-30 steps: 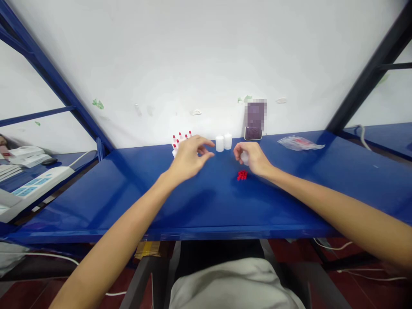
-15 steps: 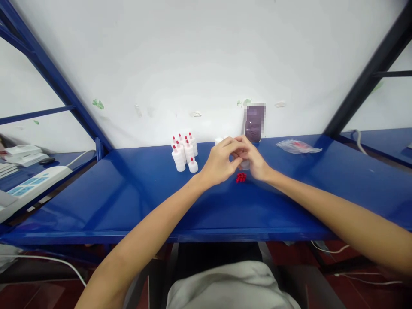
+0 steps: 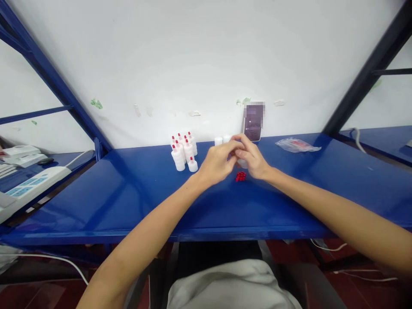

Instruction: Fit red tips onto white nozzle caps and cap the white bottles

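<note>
My left hand and my right hand meet above the blue table, their curled fingertips touching. Whatever they pinch is hidden by the fingers. Under my right hand, part of a whitish translucent thing shows; its kind is unclear. A small cluster of red caps lies just in front of the hands. Behind my left hand stand white bottles, partly covered by the fingers. To the left, several white squeeze bottles with red-tipped nozzles stand grouped, and one shorter-looking bottle is at their front right.
A phone leans against the wall behind my right hand. A clear plastic bag with something red in it lies to the right. The blue table has blue and dark frame posts at its sides. A power strip is far left.
My hands have shifted slightly and their fingers have closed in, so the gap between them is smaller. More of the white bottles behind them shows. The view has moved a little.
</note>
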The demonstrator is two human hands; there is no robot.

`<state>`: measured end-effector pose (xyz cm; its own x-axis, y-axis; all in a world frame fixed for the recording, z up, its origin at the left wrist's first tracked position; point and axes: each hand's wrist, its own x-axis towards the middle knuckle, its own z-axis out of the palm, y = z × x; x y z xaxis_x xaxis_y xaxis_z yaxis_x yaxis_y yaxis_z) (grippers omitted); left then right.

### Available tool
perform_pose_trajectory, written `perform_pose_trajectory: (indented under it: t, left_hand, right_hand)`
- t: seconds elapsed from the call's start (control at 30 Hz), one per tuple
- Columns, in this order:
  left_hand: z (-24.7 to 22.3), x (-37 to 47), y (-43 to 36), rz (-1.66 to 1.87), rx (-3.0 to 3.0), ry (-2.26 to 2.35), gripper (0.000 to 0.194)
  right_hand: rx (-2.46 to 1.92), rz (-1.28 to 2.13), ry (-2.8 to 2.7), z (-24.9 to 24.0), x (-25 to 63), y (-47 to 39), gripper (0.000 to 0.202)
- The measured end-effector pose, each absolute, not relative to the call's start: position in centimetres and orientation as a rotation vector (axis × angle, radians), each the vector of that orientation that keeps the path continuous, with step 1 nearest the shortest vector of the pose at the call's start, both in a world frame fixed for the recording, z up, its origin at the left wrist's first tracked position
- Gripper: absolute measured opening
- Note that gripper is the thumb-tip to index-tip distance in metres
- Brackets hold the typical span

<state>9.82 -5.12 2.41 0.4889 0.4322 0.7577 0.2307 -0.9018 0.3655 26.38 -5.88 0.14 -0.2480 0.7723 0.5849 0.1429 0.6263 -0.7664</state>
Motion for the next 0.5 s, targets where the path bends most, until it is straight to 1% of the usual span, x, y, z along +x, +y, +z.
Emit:
perform_pose_trajectory:
  t: [0.07, 0.1, 0.17, 0.23, 0.33, 0.5]
  left_hand:
    - [4.1, 8.1, -4.5, 1.472, 2.454, 0.65, 0.009]
    - [4.9, 6.9, -4.1, 1.544, 2.423, 0.744, 0.009]
    - [6.2, 4.1, -3.2, 1.569, 2.44, 0.914, 0.013]
    - [6.6, 1.5, -2.6, 1.557, 2.506, 1.064, 0.014]
    - [5.4, -0.8, -1.9, 1.386, 2.705, 1.191, 0.016]
    - [3.2, -1.0, -1.7, 1.073, 2.988, 1.208, 0.021]
  right_hand:
    - [-0.814, 0.701, -1.698, 0.1, 26.9, -5.3, 0.027]
    - [-0.853, 0.689, -1.655, 0.0, 27.2, -4.9, 0.025]
    - [-0.899, 0.678, -1.541, 0.1, 27.9, -3.8, 0.018]
    - [-0.878, 0.687, -1.426, 0.5, 28.6, -2.2, 0.016]
    - [-0.816, 0.69, -1.299, 1.7, 29.1, 1.4, 0.016]
    - [-0.821, 0.648, -1.174, 4.4, 27.9, 7.6, 0.02]
